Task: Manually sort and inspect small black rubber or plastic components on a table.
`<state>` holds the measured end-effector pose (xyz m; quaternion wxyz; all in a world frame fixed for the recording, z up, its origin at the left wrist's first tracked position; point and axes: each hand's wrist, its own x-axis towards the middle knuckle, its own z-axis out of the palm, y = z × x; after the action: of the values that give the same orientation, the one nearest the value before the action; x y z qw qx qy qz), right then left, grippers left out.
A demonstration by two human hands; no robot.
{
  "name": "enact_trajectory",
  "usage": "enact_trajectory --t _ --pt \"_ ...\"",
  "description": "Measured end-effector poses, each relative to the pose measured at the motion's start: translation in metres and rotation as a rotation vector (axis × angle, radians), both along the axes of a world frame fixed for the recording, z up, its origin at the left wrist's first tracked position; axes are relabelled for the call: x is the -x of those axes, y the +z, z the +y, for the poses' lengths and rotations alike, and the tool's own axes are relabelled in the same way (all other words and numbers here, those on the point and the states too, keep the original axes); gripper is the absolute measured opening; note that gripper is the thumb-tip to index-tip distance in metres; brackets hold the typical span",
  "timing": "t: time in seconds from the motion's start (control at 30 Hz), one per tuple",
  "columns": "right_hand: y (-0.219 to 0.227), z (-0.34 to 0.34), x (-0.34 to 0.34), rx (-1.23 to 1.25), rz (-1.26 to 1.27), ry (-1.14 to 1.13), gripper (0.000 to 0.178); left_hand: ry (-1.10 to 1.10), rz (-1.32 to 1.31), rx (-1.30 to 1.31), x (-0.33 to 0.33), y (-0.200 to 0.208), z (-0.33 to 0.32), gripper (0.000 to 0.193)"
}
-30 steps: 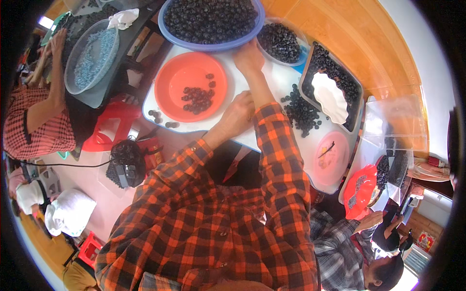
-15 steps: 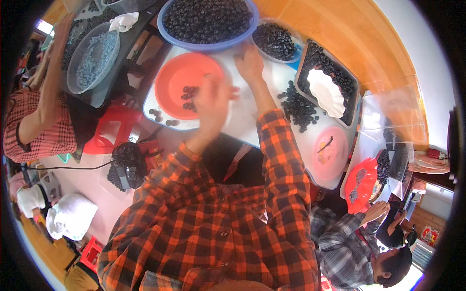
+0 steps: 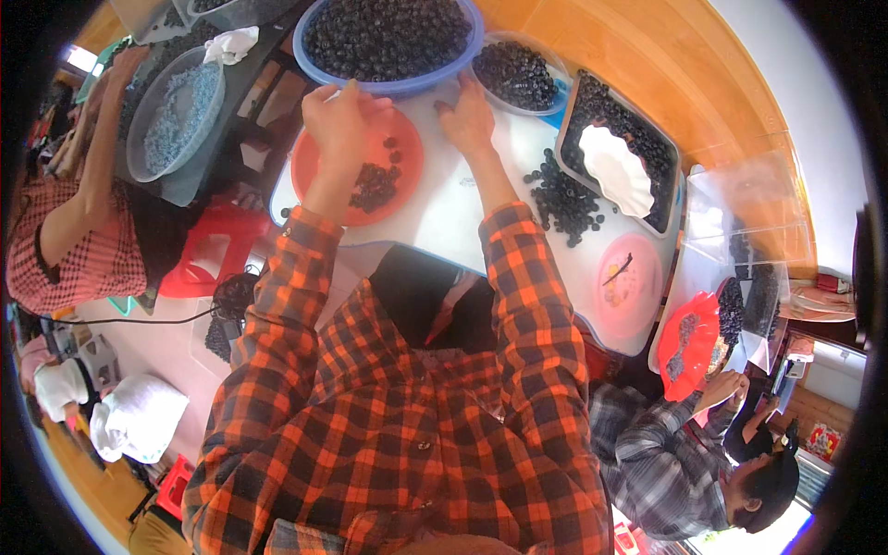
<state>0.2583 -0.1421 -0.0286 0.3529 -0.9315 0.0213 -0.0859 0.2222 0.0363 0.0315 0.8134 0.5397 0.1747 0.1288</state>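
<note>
Many black beads point(image 3: 388, 37) are heaped in a blue basin point(image 3: 421, 84), which is set at the table's far side, just ahead of both hands. Its near edge is reached by the left hand point(image 3: 339, 120), fingers curled; whether the rim is pinched cannot be told. By the right hand point(image 3: 469, 118) the basin's right side is approached, thumb held apart from fingers; contact is hidden. An orange basin point(image 3: 412, 157) is partly covered by the left forearm. White tabletop point(image 3: 444, 208) is exposed between it and loose beads point(image 3: 566, 199). To the right, a clear tub point(image 3: 560, 83) is placed beside the blue basin.
</note>
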Motion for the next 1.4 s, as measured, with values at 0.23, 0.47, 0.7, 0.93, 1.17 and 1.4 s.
enact_trajectory --t 0.23,0.47,0.7,0.93,1.17,1.4 --pt "-0.004 -0.002 -0.001 -0.001 -0.02 0.026 0.073 0.048 0.057 -0.021 -0.015 -0.004 0.012 0.027" --pt "0.002 0.004 0.0 -0.003 0.047 0.005 0.078 0.06 -0.052 0.028 -0.025 -0.018 0.03 0.026" --pt "0.009 0.017 -0.013 0.055 0.003 -0.03 0.089 0.088 -0.048 0.006 -0.025 -0.013 0.031 0.023" --pt "0.014 0.024 -0.02 -0.133 0.006 -0.096 0.079 0.076 -0.028 -0.051 -0.019 -0.014 0.028 0.025" --pt "0.001 0.027 -0.022 -0.147 -0.064 -0.196 0.05 0.013 -0.07 -0.013 -0.02 -0.018 0.034 0.026" --pt "-0.003 0.023 -0.008 0.086 0.021 -0.064 0.026 0.027 -0.057 0.018 -0.02 -0.017 0.03 0.03"
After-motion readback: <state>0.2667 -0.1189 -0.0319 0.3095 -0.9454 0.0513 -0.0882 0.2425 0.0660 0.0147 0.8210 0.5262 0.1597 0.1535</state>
